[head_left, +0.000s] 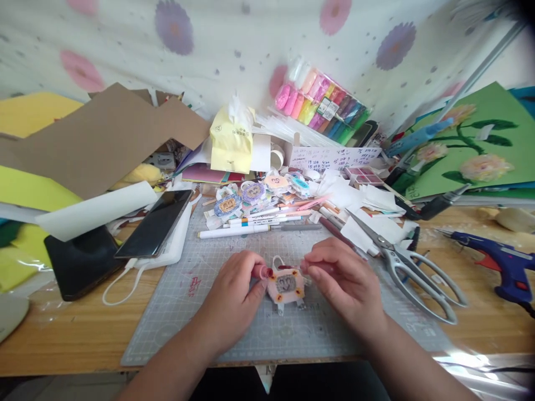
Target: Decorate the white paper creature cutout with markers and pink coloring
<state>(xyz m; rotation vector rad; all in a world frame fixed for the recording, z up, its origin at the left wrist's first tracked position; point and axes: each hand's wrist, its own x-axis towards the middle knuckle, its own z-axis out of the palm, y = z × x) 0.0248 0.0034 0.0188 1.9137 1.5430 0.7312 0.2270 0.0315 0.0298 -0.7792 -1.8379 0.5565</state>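
My left hand (pixel 236 295) is closed around a small pink lip gloss tube (pixel 262 272), whose open, dark red mouth points right. Opposite it, my right hand (pixel 345 284) pinches an applicator wand with a dark red tip (pixel 286 267) reaching left; its handle is mostly hidden by my fingers. Between the hands lies a small pink paper craft piece (pixel 273 289) on the grey cutting mat (pixel 175 312). It has a grey patterned centre, red-orange spots at its corners, a white loop on top and tabs below. The left fingertips are close to its left edge.
Behind the mat lie several similar decorated paper pieces (pixel 228 205), markers (pixel 234 231) and paper scraps. Large scissors (pixel 401 267) and a blue glue gun (pixel 493 253) are on the right. A phone (pixel 154 223) rests on a white power bank at left, beside brown cardboard (pixel 104 133).
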